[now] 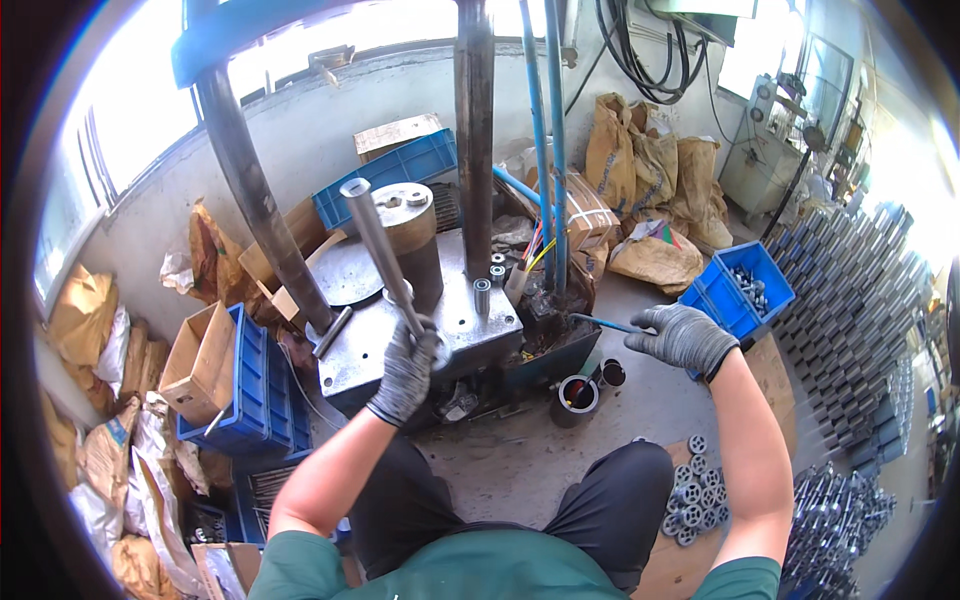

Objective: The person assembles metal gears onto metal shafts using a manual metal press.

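Past a concrete floor (500, 450), a pale wall (350, 105) is seen behind the press plate (350, 358). At ten o'clock, a tilted metal rod (372, 225) is grasped over the plate by the gloved left hand (402, 375). Toward three, a blue lever (603, 323) is met by the gloved right hand (688, 338); whether it is gripped cannot be told. Rod-handling is judged the step in hand; steady support seems called for. Farther out, metal parts (748, 288) are held in a blue bin (712, 290); dark contents are seen in a pot (571, 418) between four and five.
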